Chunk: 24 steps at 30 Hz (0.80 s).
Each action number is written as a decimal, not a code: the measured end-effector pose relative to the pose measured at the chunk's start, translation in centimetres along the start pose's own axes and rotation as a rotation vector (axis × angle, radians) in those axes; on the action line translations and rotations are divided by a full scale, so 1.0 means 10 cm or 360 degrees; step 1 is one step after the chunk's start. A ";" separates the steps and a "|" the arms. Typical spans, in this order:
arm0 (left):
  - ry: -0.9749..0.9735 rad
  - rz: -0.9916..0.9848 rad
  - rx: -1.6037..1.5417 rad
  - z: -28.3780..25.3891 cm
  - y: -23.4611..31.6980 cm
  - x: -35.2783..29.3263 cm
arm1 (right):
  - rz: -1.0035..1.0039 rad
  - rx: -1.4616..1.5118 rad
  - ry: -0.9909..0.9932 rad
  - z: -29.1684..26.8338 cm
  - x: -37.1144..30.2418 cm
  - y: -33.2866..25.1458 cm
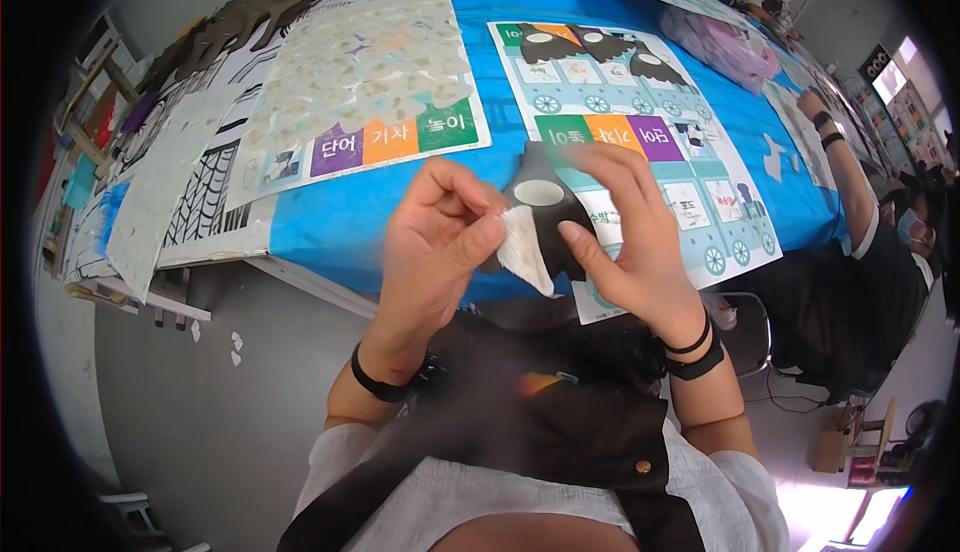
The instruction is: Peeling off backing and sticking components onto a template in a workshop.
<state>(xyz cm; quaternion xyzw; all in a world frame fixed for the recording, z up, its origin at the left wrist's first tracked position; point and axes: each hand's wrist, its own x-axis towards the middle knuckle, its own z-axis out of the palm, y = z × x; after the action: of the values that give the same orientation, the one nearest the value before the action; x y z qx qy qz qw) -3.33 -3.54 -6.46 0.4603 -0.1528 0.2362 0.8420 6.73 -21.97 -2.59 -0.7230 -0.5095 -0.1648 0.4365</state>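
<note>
Just above my lap, over the table's near edge, I hold a dark grey cutout (556, 220) with a white oval on it and a jagged lower edge. My right hand (645, 252) grips it from the right side, thumb on its face. A white textured, wing-shaped piece (526, 252) lies against its left side, and my left hand (445, 227) pinches its upper end between thumb and fingertips. Several similar dark cutouts (602, 45) lie on a printed train sheet (745, 214) beyond my right hand.
A blue cloth (400, 214) covers the table. To the left lies a board (465, 132) spread with whitish pieces, beside a paler sheet (165, 187) and dark strips (235, 37). A pink plastic bag (722, 47) is at the far right. A person's arm (848, 167) reaches onto the table from the right.
</note>
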 end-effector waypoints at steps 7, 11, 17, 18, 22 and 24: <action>-0.0006 -0.0196 -0.0467 0.10 -0.11 -0.07 | -0.0095 0.0107 -0.0070 0.06 -0.07 -0.09; -0.0013 -0.0303 -0.0525 0.10 -0.14 -0.09 | -0.0158 0.0199 0.0076 0.03 -0.14 -0.01; 0.0237 -0.0496 -0.0404 0.15 -0.16 -0.06 | -0.0305 -0.0090 0.0123 -0.03 -0.10 -0.03; 0.0141 -0.0517 -0.0436 0.07 -0.17 -0.08 | -0.0294 -0.0109 0.0134 -0.03 -0.12 -0.03; 0.0209 -0.0510 -0.0362 0.09 -0.21 -0.13 | -0.0095 -0.0052 0.0164 -0.01 -0.17 -0.01; 0.0075 -0.0464 -0.0426 0.05 -0.19 -0.12 | 0.0026 0.0100 0.0136 -0.01 -0.20 0.00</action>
<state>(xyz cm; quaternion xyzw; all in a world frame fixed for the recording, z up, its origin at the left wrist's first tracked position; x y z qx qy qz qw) -3.35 -5.12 -8.11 0.3560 -0.0949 0.1000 0.9243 5.89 -23.28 -3.88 -0.7053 -0.4896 -0.1759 0.4816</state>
